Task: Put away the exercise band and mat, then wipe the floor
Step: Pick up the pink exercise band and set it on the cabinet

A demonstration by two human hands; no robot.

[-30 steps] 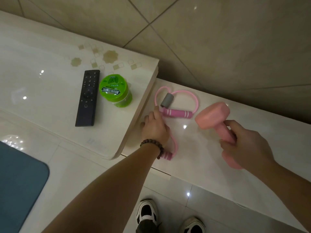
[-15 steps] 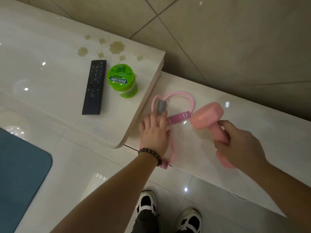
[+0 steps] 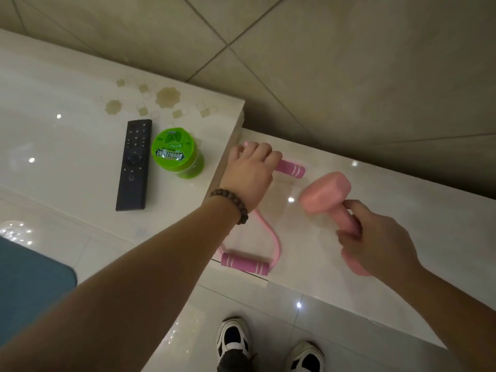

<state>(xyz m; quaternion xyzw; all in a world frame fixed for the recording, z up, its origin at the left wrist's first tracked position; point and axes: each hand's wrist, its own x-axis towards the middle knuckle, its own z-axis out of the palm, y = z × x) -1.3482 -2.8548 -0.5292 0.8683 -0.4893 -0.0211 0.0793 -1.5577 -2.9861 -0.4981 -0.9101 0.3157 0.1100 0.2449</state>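
**Band going onto the ledge**

Here the left hand (image 3: 248, 175) curls over the far end of the pink exercise band (image 3: 268, 237), which lies on the low ledge (image 3: 375, 183); the right hand (image 3: 375, 245) grips a pink dumbbell (image 3: 326, 193). Next, judging by this: let go, then fetch the blue mat (image 3: 29, 280) on the floor.

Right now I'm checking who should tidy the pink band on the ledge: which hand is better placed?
The left hand. It already lies on the exercise band at its upper handle, fingers curled there, while the right hand is busy holding the pink dumbbell beside it.
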